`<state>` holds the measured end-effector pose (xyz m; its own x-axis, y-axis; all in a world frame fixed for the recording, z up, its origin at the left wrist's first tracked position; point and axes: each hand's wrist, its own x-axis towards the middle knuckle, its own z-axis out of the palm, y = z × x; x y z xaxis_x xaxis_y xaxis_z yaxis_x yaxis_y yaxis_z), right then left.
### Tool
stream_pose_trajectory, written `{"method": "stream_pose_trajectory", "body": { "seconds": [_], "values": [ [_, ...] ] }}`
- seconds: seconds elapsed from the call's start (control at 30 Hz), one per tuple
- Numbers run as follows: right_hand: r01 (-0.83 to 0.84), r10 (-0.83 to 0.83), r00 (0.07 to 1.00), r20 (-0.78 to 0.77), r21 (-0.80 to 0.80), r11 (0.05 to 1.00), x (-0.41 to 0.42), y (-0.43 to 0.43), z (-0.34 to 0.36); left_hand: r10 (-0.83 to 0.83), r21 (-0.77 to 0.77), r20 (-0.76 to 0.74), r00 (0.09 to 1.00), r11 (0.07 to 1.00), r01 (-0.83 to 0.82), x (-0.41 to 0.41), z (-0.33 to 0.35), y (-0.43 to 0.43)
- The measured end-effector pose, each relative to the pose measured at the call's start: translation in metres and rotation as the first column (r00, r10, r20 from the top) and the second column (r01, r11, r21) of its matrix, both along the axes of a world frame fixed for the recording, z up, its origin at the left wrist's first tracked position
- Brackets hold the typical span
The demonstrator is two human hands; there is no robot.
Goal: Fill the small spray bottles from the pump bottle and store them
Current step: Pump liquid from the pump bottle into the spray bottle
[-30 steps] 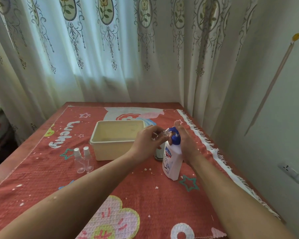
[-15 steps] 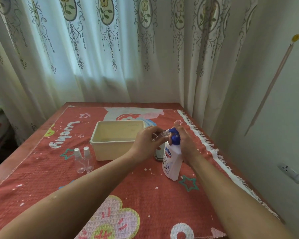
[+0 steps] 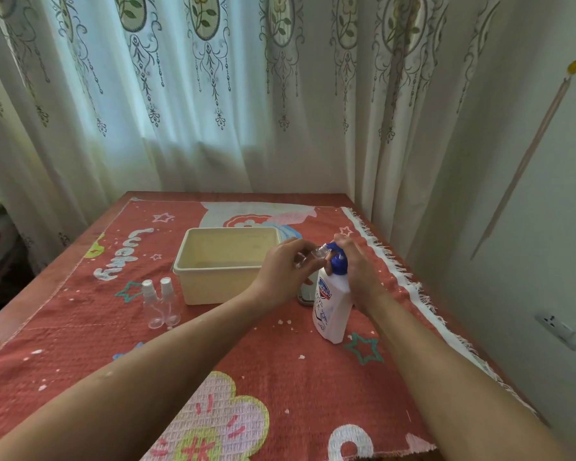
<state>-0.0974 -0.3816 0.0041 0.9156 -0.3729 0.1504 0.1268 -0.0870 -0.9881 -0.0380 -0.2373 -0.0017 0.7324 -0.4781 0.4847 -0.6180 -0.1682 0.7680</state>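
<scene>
A white pump bottle (image 3: 330,306) with a blue pump head stands on the red cloth, right of centre. My right hand (image 3: 359,271) rests on the blue pump head from the right. My left hand (image 3: 285,272) holds a small clear spray bottle (image 3: 313,256) tilted, its open neck against the pump's spout. Two more small clear spray bottles (image 3: 160,302) with white caps stand upright side by side, left of the bin. A cream plastic bin (image 3: 213,287) sits behind my left hand.
A small grey object (image 3: 306,296) lies half hidden between the bin and the pump bottle. The red patterned cloth (image 3: 280,377) covers the table, with a white fringe along its right edge. Curtains hang behind the table, and a wall with a socket (image 3: 561,329) is at the right.
</scene>
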Motion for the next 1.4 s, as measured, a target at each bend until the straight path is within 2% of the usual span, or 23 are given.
{"method": "stream_pose_trajectory", "body": {
  "seconds": [0.23,0.4,0.83,1.23,1.4],
  "values": [
    [-0.001,0.001,1.0,0.0,-0.009,1.0,-0.001,0.001,0.001,0.031,0.019,0.012,0.999,0.999,-0.032,0.002,-0.008,0.002],
    [-0.006,0.007,1.0,-0.017,0.071,0.997,-0.005,0.005,0.003,0.006,-0.005,-0.012,1.0,1.0,-0.006,0.0,0.0,0.001],
    [0.02,-0.02,1.0,-0.012,0.005,1.0,-0.003,0.004,0.003,0.015,-0.035,-0.019,1.0,0.999,-0.015,-0.001,-0.006,0.001],
    [0.026,-0.024,0.999,-0.043,0.045,0.999,-0.008,0.008,0.008,0.0,-0.056,-0.037,0.999,0.998,-0.002,-0.001,-0.004,-0.001],
    [0.025,-0.025,1.0,-0.005,0.021,0.999,-0.006,0.007,0.007,0.022,-0.024,-0.025,0.999,0.999,-0.023,0.002,-0.009,-0.002]
  ]
}}
